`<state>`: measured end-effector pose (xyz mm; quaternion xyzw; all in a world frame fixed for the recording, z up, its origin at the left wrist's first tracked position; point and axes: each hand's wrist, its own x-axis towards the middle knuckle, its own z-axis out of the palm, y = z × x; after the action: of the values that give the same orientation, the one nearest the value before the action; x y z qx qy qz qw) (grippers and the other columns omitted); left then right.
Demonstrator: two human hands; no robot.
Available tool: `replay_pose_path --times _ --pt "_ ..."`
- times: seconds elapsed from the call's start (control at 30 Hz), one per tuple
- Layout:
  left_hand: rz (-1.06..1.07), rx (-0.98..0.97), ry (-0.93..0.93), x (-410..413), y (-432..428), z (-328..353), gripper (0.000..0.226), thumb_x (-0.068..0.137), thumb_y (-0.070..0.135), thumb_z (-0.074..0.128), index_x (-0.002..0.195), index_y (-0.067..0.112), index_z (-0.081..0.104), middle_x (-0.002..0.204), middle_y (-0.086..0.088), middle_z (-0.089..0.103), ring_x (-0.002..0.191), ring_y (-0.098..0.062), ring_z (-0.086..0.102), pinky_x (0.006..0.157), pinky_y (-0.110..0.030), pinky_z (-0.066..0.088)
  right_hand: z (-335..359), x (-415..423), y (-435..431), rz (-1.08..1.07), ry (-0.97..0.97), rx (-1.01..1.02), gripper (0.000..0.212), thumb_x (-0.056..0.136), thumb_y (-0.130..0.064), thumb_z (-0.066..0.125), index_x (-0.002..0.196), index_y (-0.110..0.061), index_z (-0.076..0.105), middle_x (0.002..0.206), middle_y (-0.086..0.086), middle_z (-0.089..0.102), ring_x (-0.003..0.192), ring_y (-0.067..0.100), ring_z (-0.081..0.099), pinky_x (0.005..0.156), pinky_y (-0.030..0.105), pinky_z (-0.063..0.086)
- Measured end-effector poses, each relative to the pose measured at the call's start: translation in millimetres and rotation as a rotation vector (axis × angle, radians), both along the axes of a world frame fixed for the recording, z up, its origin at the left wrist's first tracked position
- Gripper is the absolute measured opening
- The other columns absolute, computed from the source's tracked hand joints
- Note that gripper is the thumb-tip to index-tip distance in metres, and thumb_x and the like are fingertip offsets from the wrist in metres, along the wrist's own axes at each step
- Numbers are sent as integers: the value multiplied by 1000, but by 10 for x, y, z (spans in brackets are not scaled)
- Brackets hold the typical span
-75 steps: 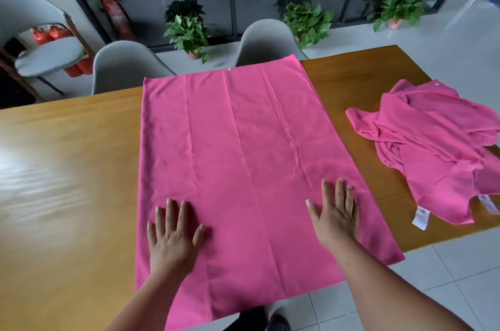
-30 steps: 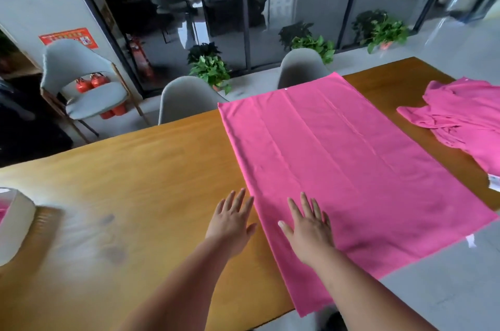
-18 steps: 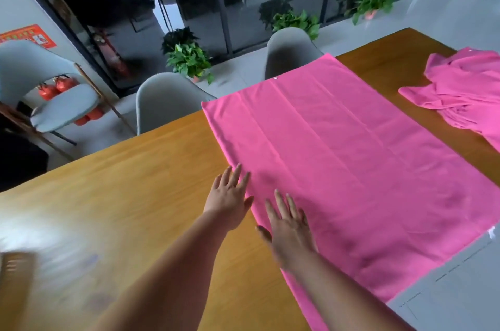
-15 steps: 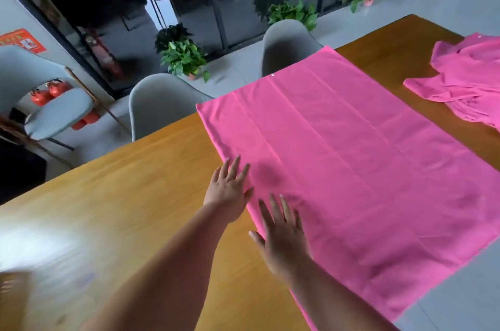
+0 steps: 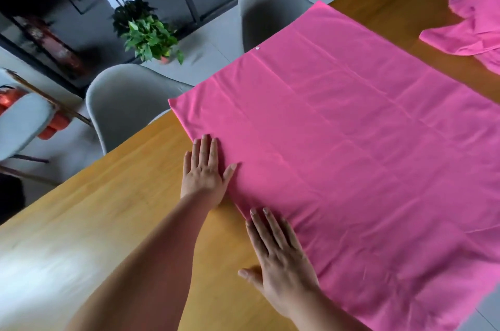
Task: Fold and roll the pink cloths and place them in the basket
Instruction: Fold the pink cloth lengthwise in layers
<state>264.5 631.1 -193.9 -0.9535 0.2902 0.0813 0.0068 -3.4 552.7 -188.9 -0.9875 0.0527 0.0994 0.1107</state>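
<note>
Wooden-topped long surface point(image 5: 108, 222) beside a glass-walled room front, with two grey shell chairs point(image 5: 121, 103) and a potted green plant point(image 5: 147, 35) beyond it, carries a large flat pink cloth point(image 5: 351, 154) spread smooth. Both hands, pressed well apart along the cloth's near edge seconds ago, have come together at its left edge: the left hand point(image 5: 205, 171) lies flat with straight fingers across that edge, and the right hand point(image 5: 278, 255) lies flat just nearer, fingers on the fabric, thumb on bare wood. Neither grasps anything. The shift suggests smoothing is over and a first fold from the left edge is about to start. The cloth's far edge overhangs the surface towards the chairs, and its near right corner hangs off too. Left of the cloth the wood lies open; right of it, across a strip of wood, waits a crumpled heap of pink cloths point(image 5: 476, 19). No basket is in view.
</note>
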Motion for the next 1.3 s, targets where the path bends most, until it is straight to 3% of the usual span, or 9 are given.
replay_pose_path --times 0.33,0.53,0.7,0.8,0.9,0.97,1.03,1.13,1.3 --pt "-54 90 44 38 424 126 105 89 88 -8 166 16 -14 174 -5 -20 161 -24 -18 132 -49 -1 129 -124 425 23 -12 5 95 103 -78 22 167 -8 10 175 12 -1 162 32 0 127 54 22" --pt "-98 65 19 -240 689 123 100 94 85 -3 166 16 -14 174 -2 -20 161 -22 -18 132 -49 2 54 -482 567 -15 -11 -37 103 96 -82 38 164 -6 24 175 14 7 161 32 10 121 54 20" --pt "-66 138 67 -219 689 143 100 95 85 1 166 17 -17 173 -2 -23 161 -22 -17 132 -49 2 74 -509 546 30 12 -13 96 103 -77 21 166 -7 7 175 12 -7 162 32 -4 129 54 14" --pt "2 83 95 -280 648 210 96 100 77 21 167 15 -5 175 -8 -13 162 -26 -8 132 -48 8 90 -473 523 10 12 30 82 107 -66 28 167 -12 10 175 11 -3 162 31 -2 128 52 16" --pt "132 -66 129 -418 643 226 89 102 67 42 167 15 10 175 -13 7 161 -32 7 130 -48 17 114 -442 481 -49 41 85 72 102 -46 55 163 -20 27 172 12 19 157 33 25 122 54 34" --pt "218 -151 108 -498 615 243 83 99 60 56 163 17 23 167 -15 25 153 -36 23 124 -50 29 190 -420 462 -61 70 106 80 95 -24 69 163 -25 27 170 10 21 156 33 27 124 53 31" --pt "301 -199 109 -538 567 293 78 95 51 67 158 18 33 156 -15 37 142 -37 33 117 -50 36 280 -385 439 -54 74 112 84 93 -4 63 164 -28 24 169 10 19 154 34 24 125 52 26" --pt "413 -327 242 -497 489 354 66 93 36 74 151 21 45 146 -14 43 131 -36 44 110 -49 43 390 -338 431 -79 28 111 80 85 4 62 156 -26 39 150 11 38 134 33 44 111 49 44" --pt "492 -488 336 -351 428 385 13 89 26 72 99 32 66 114 -4 65 87 -9 56 76 -30 45 395 -293 457 -128 -9 183 70 81 6 66 142 -24 47 128 7 49 110 27 55 89 45 58"
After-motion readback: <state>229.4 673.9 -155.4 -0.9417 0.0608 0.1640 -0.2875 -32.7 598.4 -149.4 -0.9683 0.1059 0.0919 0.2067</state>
